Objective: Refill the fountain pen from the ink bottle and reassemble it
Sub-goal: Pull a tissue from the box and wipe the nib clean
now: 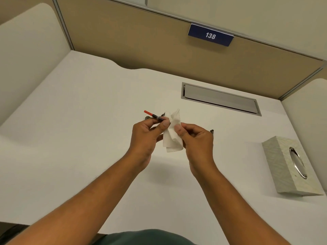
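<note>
Honestly, looks like the wipe-down stage. The pen's inner section point(153, 115), red-tipped converter end pointing up-left, is up in the air over the tabletop point(88, 138), pinched shut in the left hand point(148, 133). The right hand point(194, 137) grips a crumpled white tissue point(172, 133) closed around the nib end, so I'd guess filling is done. Still left: the barrel and cap go back on. Something dark lies just behind the right hand point(211, 131), maybe one of those parts. Can't spot the ink bottle. Tissue box point(283, 165) sits well off right.
</note>
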Demonstrator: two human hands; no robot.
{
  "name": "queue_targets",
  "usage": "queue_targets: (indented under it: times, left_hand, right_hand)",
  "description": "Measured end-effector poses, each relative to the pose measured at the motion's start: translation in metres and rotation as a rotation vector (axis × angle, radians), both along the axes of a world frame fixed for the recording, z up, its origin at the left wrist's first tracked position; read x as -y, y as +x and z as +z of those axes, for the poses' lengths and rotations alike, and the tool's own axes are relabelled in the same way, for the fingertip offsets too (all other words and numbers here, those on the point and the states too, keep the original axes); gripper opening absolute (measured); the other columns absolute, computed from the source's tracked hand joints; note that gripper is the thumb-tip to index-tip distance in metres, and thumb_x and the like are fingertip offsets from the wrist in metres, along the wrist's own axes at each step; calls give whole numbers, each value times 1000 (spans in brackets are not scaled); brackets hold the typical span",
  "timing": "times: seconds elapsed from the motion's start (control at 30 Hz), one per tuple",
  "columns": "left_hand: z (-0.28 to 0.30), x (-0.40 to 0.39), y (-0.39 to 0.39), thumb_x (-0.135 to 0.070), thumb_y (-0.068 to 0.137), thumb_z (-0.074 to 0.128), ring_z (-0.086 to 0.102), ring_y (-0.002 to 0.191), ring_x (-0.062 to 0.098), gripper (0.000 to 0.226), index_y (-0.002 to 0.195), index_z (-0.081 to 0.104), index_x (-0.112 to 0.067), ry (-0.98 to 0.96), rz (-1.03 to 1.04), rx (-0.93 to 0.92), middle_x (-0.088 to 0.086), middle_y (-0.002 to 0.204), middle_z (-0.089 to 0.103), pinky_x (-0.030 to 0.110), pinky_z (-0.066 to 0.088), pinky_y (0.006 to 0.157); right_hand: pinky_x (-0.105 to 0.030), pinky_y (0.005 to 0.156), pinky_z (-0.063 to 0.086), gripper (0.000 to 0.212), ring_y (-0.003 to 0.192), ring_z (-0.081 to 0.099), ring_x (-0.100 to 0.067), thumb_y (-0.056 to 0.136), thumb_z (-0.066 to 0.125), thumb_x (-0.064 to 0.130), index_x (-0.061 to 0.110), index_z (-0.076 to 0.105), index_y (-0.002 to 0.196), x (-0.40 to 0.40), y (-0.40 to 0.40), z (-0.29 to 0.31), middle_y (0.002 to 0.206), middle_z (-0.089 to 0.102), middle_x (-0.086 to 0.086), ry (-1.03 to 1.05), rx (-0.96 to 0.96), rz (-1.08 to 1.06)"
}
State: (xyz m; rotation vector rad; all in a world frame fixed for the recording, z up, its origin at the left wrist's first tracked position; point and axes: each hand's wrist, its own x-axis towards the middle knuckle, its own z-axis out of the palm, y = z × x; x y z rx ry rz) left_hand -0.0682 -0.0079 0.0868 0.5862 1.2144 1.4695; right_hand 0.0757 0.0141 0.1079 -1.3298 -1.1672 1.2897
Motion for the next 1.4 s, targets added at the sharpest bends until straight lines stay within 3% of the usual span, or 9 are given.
queue_targets:
  times: [0.17, 0.37, 0.63, 0.8, 0.87, 1.0, 1.17, 1.27, 1.4]
  left_hand:
    - [0, 1, -1, -23, 89, 84, 79, 105, 28, 26, 105, 82, -3, -37, 65, 94, 15, 117, 80, 39, 66, 87]
    - [2, 5, -15, -32, 81, 86, 81, 103, 21, 13, 85, 86, -20, -36, 46, 263, 3, 101, 85, 35, 67, 82]
    - [-1, 14, -9, -22, 90, 81, 81, 101, 25, 14, 99, 81, -11, -95, 90, 321, 9, 109, 84, 33, 66, 79]
    - [-2, 10, -13, -20, 89, 83, 79, 90, 18, 16, 98, 80, -7, -78, 161, 277, 5, 94, 83, 28, 65, 80]
    - [-2, 10, -13, -19, 90, 82, 79, 86, 16, 15, 98, 80, -7, -68, 172, 245, 3, 91, 83, 25, 64, 76]
    - [-2, 9, -9, -12, 96, 75, 80, 87, 18, 6, 96, 81, -10, -47, 156, 193, 4, 92, 84, 26, 64, 76]
    - [1, 10, -6, -10, 99, 71, 80, 93, 20, 10, 98, 81, -10, -14, 106, 165, 6, 100, 84, 27, 64, 79]
    - [1, 11, -6, -11, 99, 71, 79, 104, 25, 12, 106, 80, -8, -7, 72, 118, 12, 114, 82, 34, 64, 90]
    - [2, 13, -7, -9, 100, 69, 77, 112, 26, 14, 109, 80, -9, 53, 9, 91, 14, 122, 80, 32, 63, 95]
  right_hand:
    - [-19, 76, 61, 13, 85, 78, -7, 85, 84, 11, 24, 83, 89, 7, -5, -1, 87, 83, 10, 153, 96, -44]
    - [-28, 69, 61, 23, 88, 78, -18, 88, 81, 6, 21, 75, 104, 4, -4, 2, 97, 82, 2, -51, -67, -173]
    - [-41, 91, 65, 44, 105, 78, -25, 100, 48, -11, 23, 66, 121, 1, -12, 17, 112, 81, -5, -191, -318, 45]
    - [-45, 96, 62, 38, 110, 76, -32, 100, 45, 5, 13, 82, 94, 6, -14, 20, 110, 80, -10, -223, -442, 130]
    - [-38, 92, 63, 39, 105, 77, -24, 104, 53, 17, 17, 83, 79, 7, -15, 22, 101, 81, -4, -202, -354, 142]
    - [-26, 82, 65, 7, 102, 77, -18, 95, 73, 13, 16, 78, 99, 5, -14, 20, 104, 79, -2, -50, 0, 135]
    - [-22, 67, 63, 17, 81, 80, -11, 95, 75, 12, 28, 78, 96, 6, -11, 17, 87, 82, 11, 161, 220, 174]
    - [-21, 64, 62, 13, 76, 79, -13, 95, 75, 11, 22, 80, 91, 6, -13, 14, 83, 82, 4, 133, 181, 112]
    - [-21, 65, 61, 13, 75, 78, -14, 99, 69, 14, 14, 81, 95, 3, -9, 15, 94, 83, -6, -202, -88, 125]
